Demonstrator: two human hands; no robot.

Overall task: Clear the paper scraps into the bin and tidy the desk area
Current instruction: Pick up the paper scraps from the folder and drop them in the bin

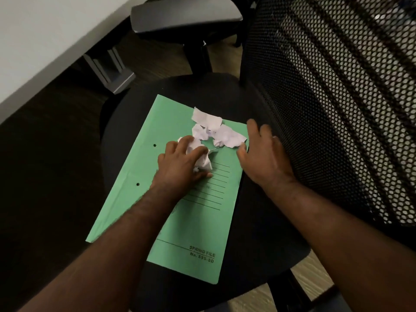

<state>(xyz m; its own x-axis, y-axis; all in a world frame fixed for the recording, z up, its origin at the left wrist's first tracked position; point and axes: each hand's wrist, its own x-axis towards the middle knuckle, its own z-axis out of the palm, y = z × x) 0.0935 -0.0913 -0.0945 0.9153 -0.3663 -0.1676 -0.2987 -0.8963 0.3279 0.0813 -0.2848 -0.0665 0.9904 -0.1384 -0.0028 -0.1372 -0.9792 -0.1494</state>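
Forearms reached over green file [171,210] on chair seat [258,221]. Left hand [182,163] curled, clutching crumpled scrap [203,163]. Right hand [263,152] open, empty, just right of loose scraps [216,129], nearer them. No bin visible.

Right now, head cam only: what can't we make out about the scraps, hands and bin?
- Bin: not in the head view at all.
- Scraps under the left hand: the fingers cover part of the paper scraps, so their count is unclear.
- Right hand: motion-blurred, grip unclear.
- Green folder: the left forearm hides its middle; handwriting on the ruled lines is too small to read.
- Desk: cut off by the top-left edge.
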